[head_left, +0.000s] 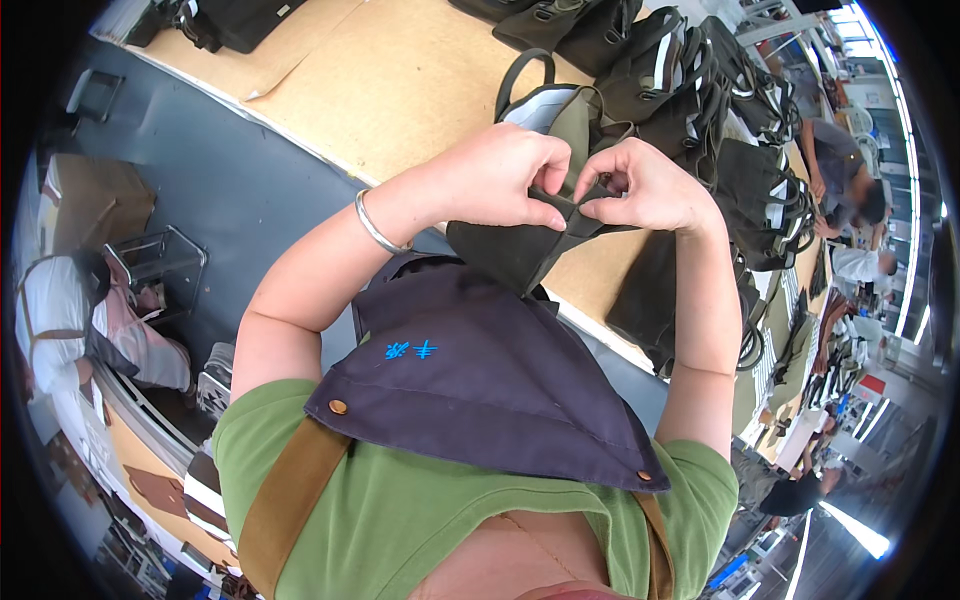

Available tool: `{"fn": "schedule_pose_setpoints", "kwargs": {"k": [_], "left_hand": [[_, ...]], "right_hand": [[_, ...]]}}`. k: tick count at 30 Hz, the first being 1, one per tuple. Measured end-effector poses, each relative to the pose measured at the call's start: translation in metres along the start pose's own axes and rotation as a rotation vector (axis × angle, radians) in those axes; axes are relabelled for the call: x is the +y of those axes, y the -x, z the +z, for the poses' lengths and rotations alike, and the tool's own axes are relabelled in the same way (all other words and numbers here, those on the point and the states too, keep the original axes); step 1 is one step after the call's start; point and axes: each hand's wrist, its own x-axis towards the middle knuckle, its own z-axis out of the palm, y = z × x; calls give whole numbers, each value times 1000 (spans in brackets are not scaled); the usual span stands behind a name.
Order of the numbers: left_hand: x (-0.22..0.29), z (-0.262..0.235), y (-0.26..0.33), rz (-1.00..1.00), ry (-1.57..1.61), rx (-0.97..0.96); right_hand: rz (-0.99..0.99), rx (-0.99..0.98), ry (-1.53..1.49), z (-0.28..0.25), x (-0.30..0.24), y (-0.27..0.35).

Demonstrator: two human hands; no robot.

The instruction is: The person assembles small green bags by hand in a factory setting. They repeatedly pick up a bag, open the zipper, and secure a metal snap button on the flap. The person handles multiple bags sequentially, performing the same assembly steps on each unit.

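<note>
In front of my chest I hold a dark olive bag [500,242], tilted, with a pale lining and a looped handle showing at its far side. My left hand [510,178] pinches the bag's near edge between thumb and fingers. Close beside it, my right hand [645,187] pinches the same edge near a seam corner. The thumbs point toward each other with a small gap between them. Whatever lies inside the bag below my fingers is hidden.
A tan-topped table [400,90] runs beyond my hands. Several dark bags [650,75] crowd its far right, and another bag [235,22] lies at the far left. A cardboard box [95,200] and a seated person [60,310] are left. Another person [840,165] works at right.
</note>
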Motion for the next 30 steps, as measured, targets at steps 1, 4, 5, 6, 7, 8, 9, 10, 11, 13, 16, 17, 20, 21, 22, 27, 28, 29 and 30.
{"fn": "schedule_pose_setpoints", "kwargs": {"k": [1,4,5,6,7,8,9,10,11,13,16,17,20,21,22,27,28,29,30], "left_hand": [[-2,4,0,22,-11,35],[-9,17,0,72,-32,119],[-11,20,0,78,-32,133],[-13,23,0,83,-32,147],[-14,26,0,80,-14,168],[-14,29,1,77,3,189],[-14,31,1,74,21,210],[-14,30,1,87,-13,226],[-15,28,1,100,-46,242],[-15,29,2,100,-85,313],[-8,46,6,76,-70,462],[-7,53,6,76,-44,501],[-5,60,6,81,-19,589],[-4,61,6,82,-25,601],[-3,60,6,81,-33,615],[-8,61,4,59,-5,630],[-8,62,4,44,13,629],[-8,62,3,28,20,623],[-8,61,2,12,27,617]], "right_hand": [[7,5,-2,0,-1,0],[18,13,-10,1,-2,0],[17,10,-15,1,-2,0],[14,8,-19,1,-2,0],[10,9,-42,1,-1,0],[4,10,-65,1,-1,0],[-1,10,-87,2,0,0],[-27,13,-209,2,2,0],[-54,15,-331,1,4,2],[-21,-58,-426,-12,8,5],[-2,-45,-306,-17,4,6],[10,-42,-248,-16,14,4],[-58,45,-265,-13,18,2],[-73,96,-261,-12,18,3],[-90,144,-255,-10,16,4],[-77,269,-163,-6,3,8],[-68,278,-154,-5,0,10],[-60,286,-146,-5,-1,12],[-49,271,-151,-6,-2,13]]}}
